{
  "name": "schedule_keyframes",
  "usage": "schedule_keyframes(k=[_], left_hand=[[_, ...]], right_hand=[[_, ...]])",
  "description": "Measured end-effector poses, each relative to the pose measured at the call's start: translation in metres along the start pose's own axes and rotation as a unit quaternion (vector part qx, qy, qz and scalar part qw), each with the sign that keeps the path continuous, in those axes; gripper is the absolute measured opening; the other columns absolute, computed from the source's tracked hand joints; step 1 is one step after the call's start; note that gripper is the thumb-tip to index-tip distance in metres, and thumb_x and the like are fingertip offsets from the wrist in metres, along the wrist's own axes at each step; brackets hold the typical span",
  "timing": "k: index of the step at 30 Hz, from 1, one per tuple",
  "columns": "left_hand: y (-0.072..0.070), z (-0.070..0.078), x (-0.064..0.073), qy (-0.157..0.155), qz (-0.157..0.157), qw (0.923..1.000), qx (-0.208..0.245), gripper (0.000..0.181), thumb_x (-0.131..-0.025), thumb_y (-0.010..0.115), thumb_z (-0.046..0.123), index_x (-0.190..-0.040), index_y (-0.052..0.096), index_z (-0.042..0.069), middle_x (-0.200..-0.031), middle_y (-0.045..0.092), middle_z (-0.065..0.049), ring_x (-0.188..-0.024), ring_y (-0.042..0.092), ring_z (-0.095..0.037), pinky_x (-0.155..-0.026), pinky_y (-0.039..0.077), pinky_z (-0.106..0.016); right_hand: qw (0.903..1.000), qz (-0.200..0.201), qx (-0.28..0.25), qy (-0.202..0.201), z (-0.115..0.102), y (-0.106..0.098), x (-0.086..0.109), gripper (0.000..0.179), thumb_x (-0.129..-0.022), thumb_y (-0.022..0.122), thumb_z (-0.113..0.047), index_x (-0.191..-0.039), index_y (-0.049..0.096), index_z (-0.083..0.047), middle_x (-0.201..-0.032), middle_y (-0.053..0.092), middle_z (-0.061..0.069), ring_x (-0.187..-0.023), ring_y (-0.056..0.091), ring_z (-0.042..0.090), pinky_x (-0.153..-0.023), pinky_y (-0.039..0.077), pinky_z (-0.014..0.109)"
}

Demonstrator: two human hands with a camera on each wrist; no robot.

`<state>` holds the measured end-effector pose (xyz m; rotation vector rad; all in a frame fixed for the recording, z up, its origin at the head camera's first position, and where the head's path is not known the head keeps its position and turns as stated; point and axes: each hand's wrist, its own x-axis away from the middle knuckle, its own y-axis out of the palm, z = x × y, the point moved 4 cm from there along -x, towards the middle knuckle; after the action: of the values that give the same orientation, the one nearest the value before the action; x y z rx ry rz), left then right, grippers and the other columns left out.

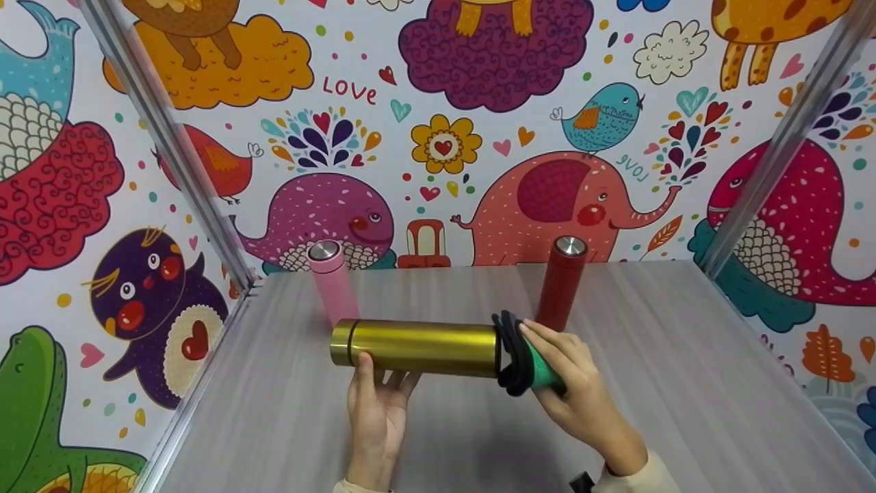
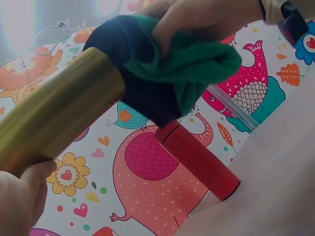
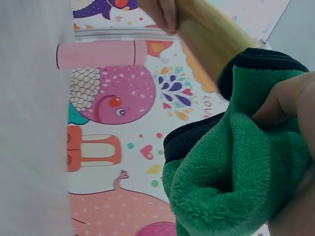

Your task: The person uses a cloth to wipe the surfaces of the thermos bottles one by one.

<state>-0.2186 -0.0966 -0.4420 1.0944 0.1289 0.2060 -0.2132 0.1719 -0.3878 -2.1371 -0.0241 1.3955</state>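
The gold flask (image 1: 424,348) lies on its side in the air above the bench (image 1: 287,424), its cap end to your left and its base to your right. Your left hand (image 1: 380,411) is under the flask's cap end, the grip closed around it with the thumb on the near side and the fingers beneath. At the flask's base, the green cloth (image 1: 545,370) bunches up, its dark-edged side touching the end. Your right hand (image 1: 582,394), just beyond the base of the flask, has its grip pinched on that cloth, thumb and fingers pressing into the folds. Behind the flask's cap end stands the pink bottle (image 1: 332,281), upright on the bench, its foot hidden by the flask. Behind the flask's base end and the cloth stands the red bottle (image 1: 564,281), also upright; both have silver tops. Farther back from the flask rises the printed wall (image 1: 438,68), with a purple whale behind the pink bottle and a coral elephant behind the red one. Metal posts (image 1: 171,137) run up on either side of the flask, well apart from it.
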Motion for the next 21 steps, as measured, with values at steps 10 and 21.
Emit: schedule_keyframes(k=[10,21], left_hand=[[0.004,0.001,-0.005,0.012,0.012,0.9996,0.022,0.036,-0.105,0.049,0.033,-0.126,0.056,0.004,-0.123,0.049,-0.016,-0.109,0.057,-0.038,-0.099,0.048,-0.055],[0.001,0.002,-0.007,0.037,0.007,0.9992,0.016,0.034,-0.106,0.048,0.03,-0.129,0.056,0.006,-0.121,0.051,-0.014,-0.108,0.057,-0.036,-0.098,0.049,-0.054]], right_hand=[[0.9989,-0.022,-0.035,0.024,0.011,0.022,0.014,0.079,-0.066,0.064,0.017,-0.141,0.057,-0.006,-0.137,0.059,0.01,-0.108,0.056,0.025,-0.094,0.037,0.031],[0.9995,0.007,-0.021,-0.022,-0.015,0.026,0.016,0.068,-0.065,0.068,0.013,-0.132,0.062,0.003,-0.131,0.061,0.018,-0.103,0.056,0.027,-0.089,0.037,0.031]])
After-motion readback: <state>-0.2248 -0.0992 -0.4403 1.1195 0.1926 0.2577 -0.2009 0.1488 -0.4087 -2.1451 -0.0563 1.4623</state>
